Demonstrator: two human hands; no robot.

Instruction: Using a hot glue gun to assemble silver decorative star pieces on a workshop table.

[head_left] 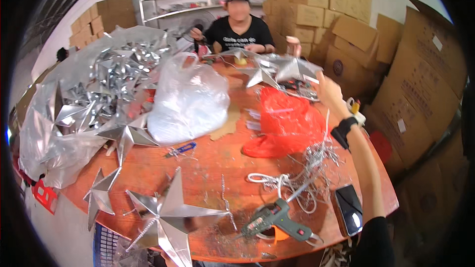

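Note:
A large silver star is raised over the table's near edge, silver tinsel along some of its ridges. Behind its lower points only a sliver of my left hand shows; it appears to hold the star from below, fingers mostly hidden. My right arm stretches far across the right side. At its end, my right hand is closed at the tip of another silver star in a group near the table's far right. Below that arm lie a grey-green hot glue gun and a black phone.
A red plastic bag, a white bag and tangled silver tinsel cover the middle. Blue-handled snips lie left of centre. A big clear bag of silver stars fills the left. Across sits another person; cardboard boxes stand right.

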